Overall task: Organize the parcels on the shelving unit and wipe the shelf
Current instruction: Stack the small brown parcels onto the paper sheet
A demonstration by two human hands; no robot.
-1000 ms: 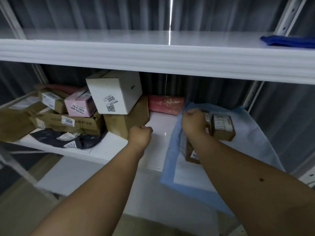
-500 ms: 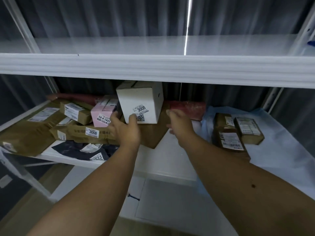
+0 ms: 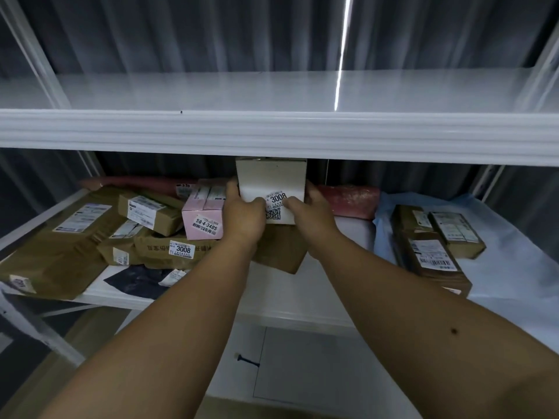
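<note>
At frame centre, the left hand (image 3: 242, 219) and right hand (image 3: 311, 219) clasp a white box (image 3: 272, 181). Brown parcels (image 3: 435, 246) lie at right on blue cloth (image 3: 514, 237).

I am seeing the upper white metal shelf (image 3: 272, 131) hiding the top of the white cardboard box (image 3: 272, 179). My left hand (image 3: 243, 219) and right hand (image 3: 311, 220) are covering its lower corners and the brown carton (image 3: 281, 252) beneath. Smaller labels are reading as blur.

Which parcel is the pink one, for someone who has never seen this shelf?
Look at the lower shelf, at the heap of brown parcels on its left side. The pink box sits on top of that heap, just left of the white box held in both hands. It is the only pink carton, labelled 58-4-3405.
</note>
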